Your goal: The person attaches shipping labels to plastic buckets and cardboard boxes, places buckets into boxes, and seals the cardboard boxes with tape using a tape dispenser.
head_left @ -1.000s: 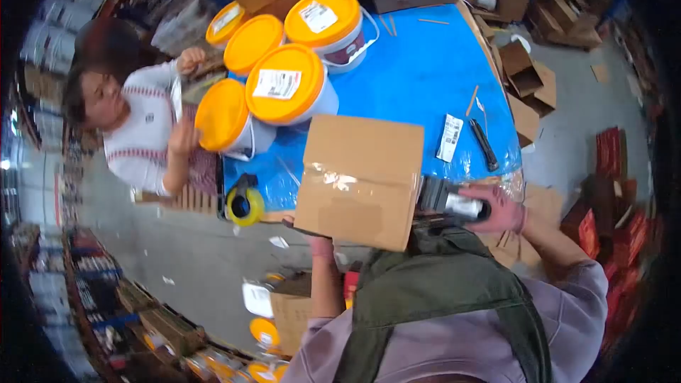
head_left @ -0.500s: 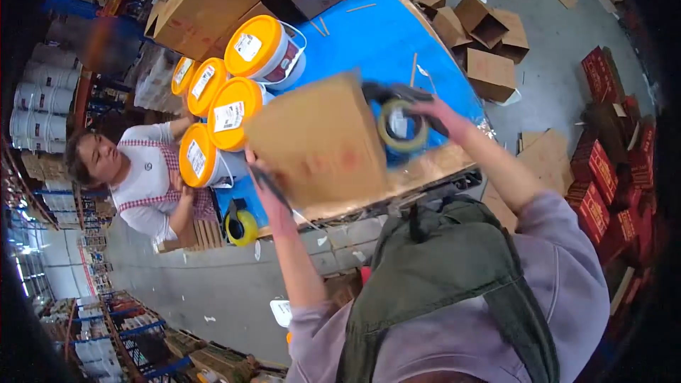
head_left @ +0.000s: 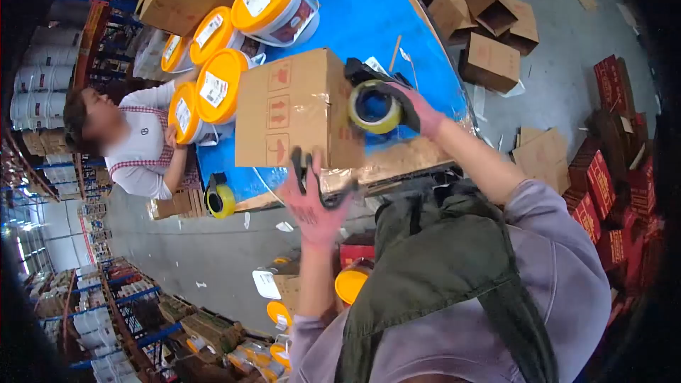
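Note:
A brown cardboard carton (head_left: 259, 110) with printed arrow and umbrella marks sits on the blue-topped table (head_left: 355, 10). Clear tape shines along its edge. My left hand (head_left: 316, 209), in a pink glove with black fingertips, is open at the carton's near lower edge, fingers spread. Whether its fingertips touch the cardboard I cannot tell. On the carton's right side, my gloved right hand (head_left: 415, 108) grips a tape dispenser (head_left: 374, 108) with a large yellowish roll, close against the carton.
Orange-lidded white buckets (head_left: 273, 10) crowd the table's left part, beside a co-worker (head_left: 138, 138) in a checked apron. Another tape dispenser (head_left: 220, 198) lies at the near left corner. Open cartons (head_left: 489, 60) and red boxes (head_left: 592, 184) lie on the floor to the right.
The carton has turned, and its printed side now shows. My left hand has come off its lower left corner and moved right, fingers spreading. My right hand has shifted slightly left with the tape dispenser.

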`<move>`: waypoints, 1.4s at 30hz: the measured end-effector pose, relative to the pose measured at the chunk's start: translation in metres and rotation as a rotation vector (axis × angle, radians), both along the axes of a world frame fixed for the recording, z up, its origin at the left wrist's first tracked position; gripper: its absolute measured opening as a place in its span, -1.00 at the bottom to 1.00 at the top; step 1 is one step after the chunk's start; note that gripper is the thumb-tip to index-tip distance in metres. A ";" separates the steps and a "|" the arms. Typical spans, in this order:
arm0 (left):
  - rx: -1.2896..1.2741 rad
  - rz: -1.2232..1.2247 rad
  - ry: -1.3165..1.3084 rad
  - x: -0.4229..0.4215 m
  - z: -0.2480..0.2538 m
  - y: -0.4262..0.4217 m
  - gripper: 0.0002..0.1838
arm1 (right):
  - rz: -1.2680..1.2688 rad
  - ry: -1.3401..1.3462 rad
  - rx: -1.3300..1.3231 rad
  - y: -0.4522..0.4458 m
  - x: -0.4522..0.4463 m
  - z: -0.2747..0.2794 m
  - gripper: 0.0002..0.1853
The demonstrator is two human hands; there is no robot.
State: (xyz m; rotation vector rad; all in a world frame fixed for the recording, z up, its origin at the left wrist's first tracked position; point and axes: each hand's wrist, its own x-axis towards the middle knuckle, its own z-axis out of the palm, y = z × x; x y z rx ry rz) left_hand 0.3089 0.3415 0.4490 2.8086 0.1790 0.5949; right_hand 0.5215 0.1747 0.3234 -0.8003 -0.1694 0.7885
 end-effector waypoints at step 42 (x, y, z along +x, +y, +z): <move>-1.588 -0.125 -0.201 0.050 -0.129 0.294 -0.64 | -0.067 -1.117 -0.977 -0.030 -0.148 0.042 -0.01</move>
